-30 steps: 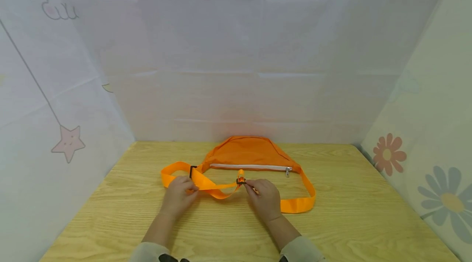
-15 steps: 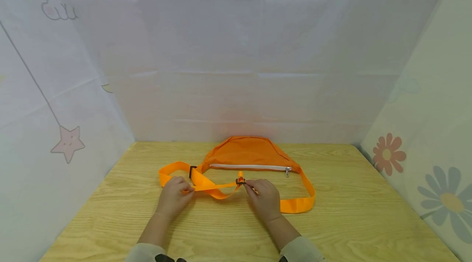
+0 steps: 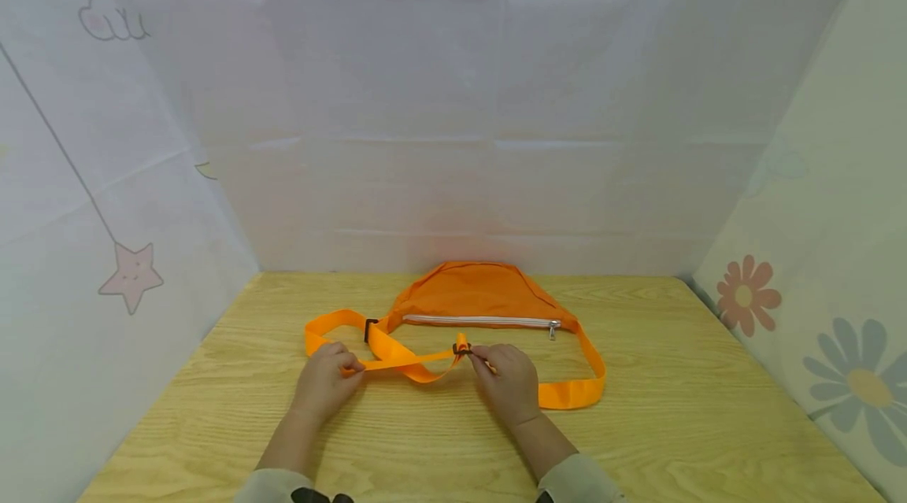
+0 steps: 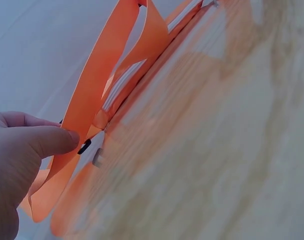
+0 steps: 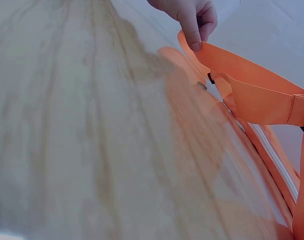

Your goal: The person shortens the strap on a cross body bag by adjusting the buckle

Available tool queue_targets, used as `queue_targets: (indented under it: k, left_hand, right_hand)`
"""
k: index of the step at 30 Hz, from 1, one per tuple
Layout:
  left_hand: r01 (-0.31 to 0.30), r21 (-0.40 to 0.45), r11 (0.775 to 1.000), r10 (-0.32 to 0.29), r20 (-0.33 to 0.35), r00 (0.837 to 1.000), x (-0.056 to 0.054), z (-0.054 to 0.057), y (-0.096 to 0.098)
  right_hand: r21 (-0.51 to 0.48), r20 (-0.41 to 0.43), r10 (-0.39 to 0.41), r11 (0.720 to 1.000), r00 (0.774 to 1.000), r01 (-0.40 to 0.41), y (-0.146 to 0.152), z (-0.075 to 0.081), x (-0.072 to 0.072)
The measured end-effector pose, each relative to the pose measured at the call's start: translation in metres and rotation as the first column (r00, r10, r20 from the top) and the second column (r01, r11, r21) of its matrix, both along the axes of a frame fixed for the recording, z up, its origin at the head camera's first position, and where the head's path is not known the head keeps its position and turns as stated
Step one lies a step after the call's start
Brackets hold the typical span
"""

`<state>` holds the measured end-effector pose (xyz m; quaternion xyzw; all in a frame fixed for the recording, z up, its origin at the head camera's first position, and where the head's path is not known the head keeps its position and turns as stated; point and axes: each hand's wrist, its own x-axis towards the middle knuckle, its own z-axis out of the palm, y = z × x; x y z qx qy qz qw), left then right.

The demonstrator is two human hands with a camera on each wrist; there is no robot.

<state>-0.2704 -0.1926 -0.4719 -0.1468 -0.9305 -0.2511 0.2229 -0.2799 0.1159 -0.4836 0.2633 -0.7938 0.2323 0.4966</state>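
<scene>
The left hand [image 3: 326,383] pinched the strap [image 3: 404,362] between thumb and fingers, low over the wooden surface [image 3: 638,408], while across from it the right hand [image 3: 509,383] had its fingertips closed on the edge of a small black buckle [image 3: 462,349]. Between the two hands the pinched length ran straight, and just beyond it a slack lower strand [image 3: 427,376] sagged toward the buckle. A short loop [image 3: 462,338] stuck up just behind the buckle. The strap was already threaded through there, so that part looked done; the adjusting itself seemed only part way, with the sagging strand and the wide loop [image 3: 312,334] behind the left hand not yet taken up. Another black buckle [image 3: 370,330] lay farther off, beyond the left hand, by the strap's join with the bag. To the right of the right hand, a second stretch of strap [image 3: 572,393] curved away to the bag's other end. Farthest from both hands, the orange bag [image 3: 478,290] lay at the back, its white zip [image 3: 478,320] apparently closed.
</scene>
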Motion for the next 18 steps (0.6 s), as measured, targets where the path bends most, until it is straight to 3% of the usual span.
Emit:
queue_targets:
  k: [7, 18]
  left_hand:
    - [-0.013, 0.009, 1.000, 0.012, 0.045, 0.999, 0.0020, 0.0009, -0.0014]
    - [0.046, -0.011, 0.999, -0.045, 0.077, 0.996, 0.0018, -0.0020, 0.0035]
  right_hand:
    - [-0.001, 0.012, 0.011, 1.000, 1.000, -0.011, 0.0010, -0.0027, -0.0006]
    - [0.000, 0.002, 0.010, 1.000, 1.000, -0.010, 0.0015, -0.0027, -0.0018]
